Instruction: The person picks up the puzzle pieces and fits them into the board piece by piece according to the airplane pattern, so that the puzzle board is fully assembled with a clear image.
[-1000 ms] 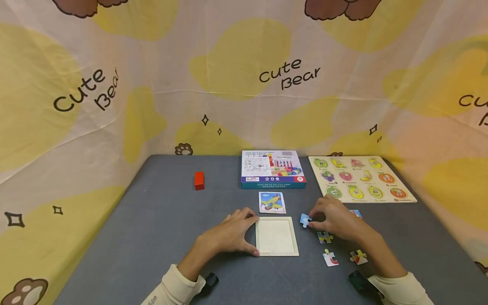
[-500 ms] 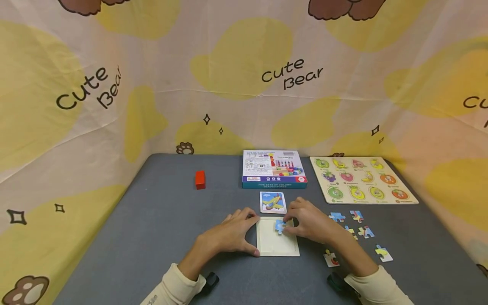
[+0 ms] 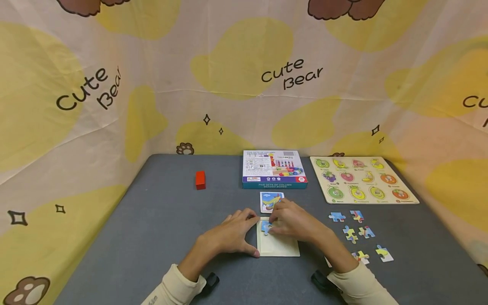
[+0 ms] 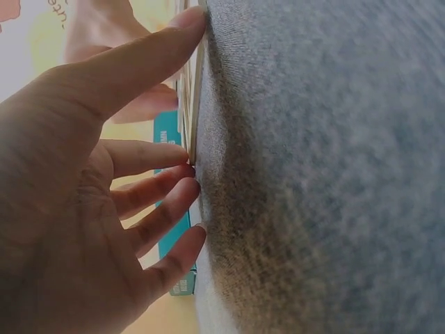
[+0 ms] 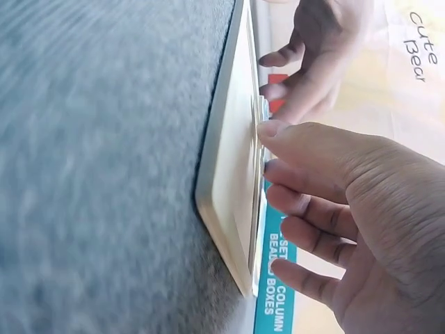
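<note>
A pale wooden puzzle tray [image 3: 280, 248] lies flat on the grey table. My left hand [image 3: 232, 233] holds it along its left side, thumb at the near corner and index finger at the far corner. Between the thumb and fingers of my right hand [image 3: 293, 221] is a light-blue puzzle piece [image 3: 265, 228], pinched over the tray's far left corner. Whether the piece touches the tray floor cannot be told. Just behind the tray lies a picture card [image 3: 268, 201] with a yellow plane, partly covered by the right hand. In the right wrist view the tray [image 5: 226, 167] appears edge-on.
Several loose puzzle pieces [image 3: 350, 234] lie to the right, one partly hidden by the right forearm. Behind stand a flat teal-edged box [image 3: 274, 169] and a fruit board [image 3: 364, 180]. A red block [image 3: 200, 180] sits at the back left.
My right hand has carried the blue puzzle piece leftward from beside the loose pieces to the tray's far left corner. The left hand stays at the tray.
</note>
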Tool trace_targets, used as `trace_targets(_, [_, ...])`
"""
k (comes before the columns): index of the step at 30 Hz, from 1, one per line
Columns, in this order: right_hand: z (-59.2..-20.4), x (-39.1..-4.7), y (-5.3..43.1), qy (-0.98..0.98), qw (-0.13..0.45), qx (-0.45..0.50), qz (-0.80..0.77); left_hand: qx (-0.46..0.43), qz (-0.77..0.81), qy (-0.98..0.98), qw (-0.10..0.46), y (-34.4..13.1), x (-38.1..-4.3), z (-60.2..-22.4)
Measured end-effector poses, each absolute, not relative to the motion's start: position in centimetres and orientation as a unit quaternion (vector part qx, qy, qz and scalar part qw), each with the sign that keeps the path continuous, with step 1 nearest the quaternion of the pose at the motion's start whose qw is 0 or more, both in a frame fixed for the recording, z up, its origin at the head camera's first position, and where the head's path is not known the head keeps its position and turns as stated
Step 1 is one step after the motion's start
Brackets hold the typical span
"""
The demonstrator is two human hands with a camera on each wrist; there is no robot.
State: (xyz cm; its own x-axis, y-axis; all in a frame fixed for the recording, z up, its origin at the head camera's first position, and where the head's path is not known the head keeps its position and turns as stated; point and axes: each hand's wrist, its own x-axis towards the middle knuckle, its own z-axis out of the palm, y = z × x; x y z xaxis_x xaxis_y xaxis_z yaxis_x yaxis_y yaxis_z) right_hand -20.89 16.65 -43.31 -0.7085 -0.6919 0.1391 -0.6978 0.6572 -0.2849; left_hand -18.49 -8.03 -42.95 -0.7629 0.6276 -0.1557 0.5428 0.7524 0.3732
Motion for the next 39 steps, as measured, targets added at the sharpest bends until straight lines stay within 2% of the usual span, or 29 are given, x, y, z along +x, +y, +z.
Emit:
trace_targets(14, [-43.7, -20.8, 16.1, -0.91, 0.02, 0.385, 0.153, 0.324, 0.159, 0.923, 0.13, -8.2, -18.4, -43.0])
trace_targets(24, [-43.6, -20.4, 15.5, -0.931, 0.021, 0.325, 0.163, 0.316, 0.164, 0.925, 0.135, -8.1, -18.4, -43.2])
trace_targets(31, [-43.6, -20.3, 15.7, -0.927, 0.018, 0.326, 0.185, 0.344, 0.166, 0.915, 0.134, -7.8, -18.4, -43.1])
trace_targets(35, [-43.6, -20.4, 16.1, -0.921, 0.012, 0.336, 0.198, 0.347, 0.162, 0.913, 0.138, -7.7, -18.3, -43.1])
trace_targets(39, [-43.3, -20.8, 16.8, -0.915, -0.02, 0.329, 0.234, 0.346, 0.163, 0.913, 0.141, -7.6, -18.3, -43.0])
